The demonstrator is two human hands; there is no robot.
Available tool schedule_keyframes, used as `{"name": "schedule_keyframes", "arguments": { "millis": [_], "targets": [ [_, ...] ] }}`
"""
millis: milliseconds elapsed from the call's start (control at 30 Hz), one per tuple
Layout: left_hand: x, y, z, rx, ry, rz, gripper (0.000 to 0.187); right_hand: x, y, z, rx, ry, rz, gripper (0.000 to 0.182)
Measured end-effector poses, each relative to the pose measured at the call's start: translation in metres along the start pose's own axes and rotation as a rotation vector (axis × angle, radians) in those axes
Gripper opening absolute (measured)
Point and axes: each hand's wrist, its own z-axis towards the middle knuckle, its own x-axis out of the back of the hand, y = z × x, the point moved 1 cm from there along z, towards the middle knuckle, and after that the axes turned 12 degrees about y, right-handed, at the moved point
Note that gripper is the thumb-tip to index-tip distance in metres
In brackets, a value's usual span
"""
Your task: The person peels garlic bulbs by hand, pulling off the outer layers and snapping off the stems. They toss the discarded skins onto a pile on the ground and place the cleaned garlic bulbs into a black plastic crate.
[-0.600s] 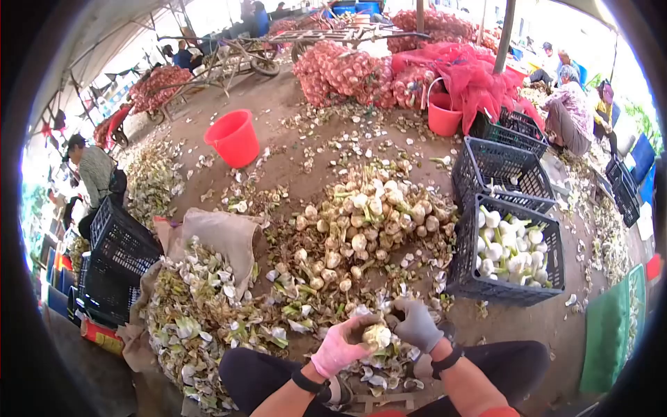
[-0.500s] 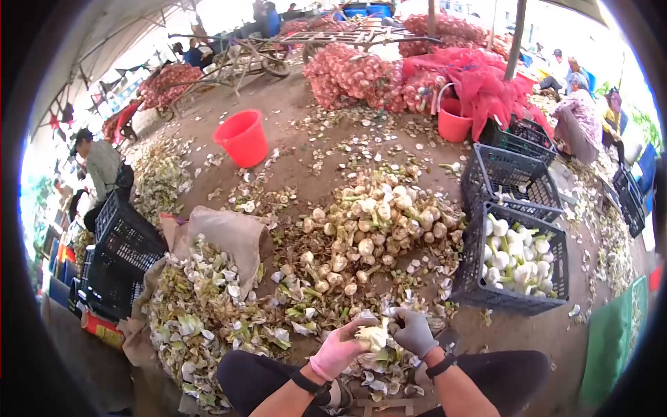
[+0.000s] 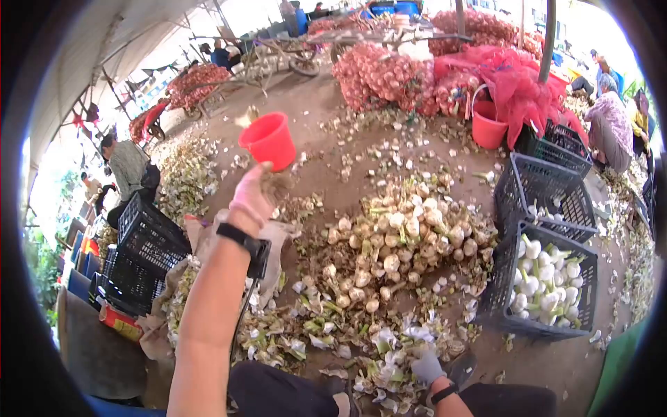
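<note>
Head view: my left hand [image 3: 256, 196] has swung out, fingers loosed, and a blurred garlic bulb [image 3: 246, 117] looks airborne near the red bucket [image 3: 269, 144], so that one seems let go, while my right hand [image 3: 426, 366] drops among peelings [image 3: 383, 340], grip unclear.

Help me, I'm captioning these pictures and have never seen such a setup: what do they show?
There is no machine here, just a person. Every picture comes from one camera worn on the head, looking forward and down. The pink-gloved left hand is stretched forward, appearing just below a red bucket in the picture; the grey-gloved right hand is low beside leafy scraps. I cannot make out anything held in either. On the ground are a heap of garlic bulbs and, to its right, a dark crate of white bulbs. A blurred pale thing shows beside the bucket.
</note>
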Motion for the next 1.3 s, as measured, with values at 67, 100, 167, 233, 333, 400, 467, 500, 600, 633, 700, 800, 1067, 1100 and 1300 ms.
{"name": "schedule_keyframes", "arguments": {
  "millis": [67,100,167,233,333,400,467,500,600,633,700,800,1067,1100,1300],
  "targets": [
    [-0.014,-0.046,-0.07,0.148,-0.08,0.099,0.024,0.008,-0.003,0.002,0.081,0.046,-0.194,0.025],
    [-0.013,-0.068,-0.109,0.131,-0.199,0.266,0.023,0.01,-0.006,0.01,0.084,0.028,-0.247,0.024],
    [0.004,-0.103,-0.166,0.134,-0.326,0.726,0.022,0.008,-0.004,0.025,0.031,0.093,-0.101,0.022],
    [0.002,-0.129,-0.223,0.296,-0.163,0.852,0.018,0.011,-0.015,0.044,-0.007,0.079,-0.244,0.02],
    [0.033,-0.161,-0.248,0.142,-0.32,1.053,0.024,0.003,-0.029,0.089,0.086,0.052,-0.321,0.021],
    [0.028,-0.161,-0.25,0.161,-0.4,1.213,0.03,-0.016,-0.036,0.124,0.265,0.054,-0.296,0.027],
    [0.018,-0.163,-0.244,0.063,-0.464,1.21,0.031,-0.047,-0.05,0.153,0.314,0.059,-0.336,0.031],
    [0.014,-0.162,-0.242,-0.054,-0.528,1.21,0.033,-0.064,-0.061,0.163,0.37,0.176,-0.463,0.031],
    [0.014,-0.163,-0.237,-0.085,-0.537,1.222,0.037,-0.092,-0.063,0.191,0.339,0.242,-0.563,0.032],
    [0.015,-0.163,-0.237,-0.102,-0.537,1.238,0.037,-0.099,-0.062,0.196,0.252,0.195,-0.544,0.033],
    [0.016,-0.162,-0.234,-0.137,-0.524,1.216,0.034,-0.099,-0.051,0.184,0.232,0.195,-0.501,0.034],
    [0.022,-0.165,-0.228,-0.044,-0.328,1.187,0.026,-0.084,-0.032,0.139,0.122,-0.049,-0.127,0.038],
    [0.028,-0.213,-0.223,0.352,-0.11,0.607,0.051,-0.012,-0.17,-0.014,0.496,-0.016,0.302,0.056],
    [0.025,-0.215,-0.225,0.482,-0.119,0.429,0.053,-0.009,-0.167,-0.021,0.512,-0.008,0.302,0.056],
    [-0.003,-0.202,-0.255,0.035,-0.231,0.524,0.039,0.017,-0.168,-0.044,0.114,0.049,1.176,0.034]
  ]
}}
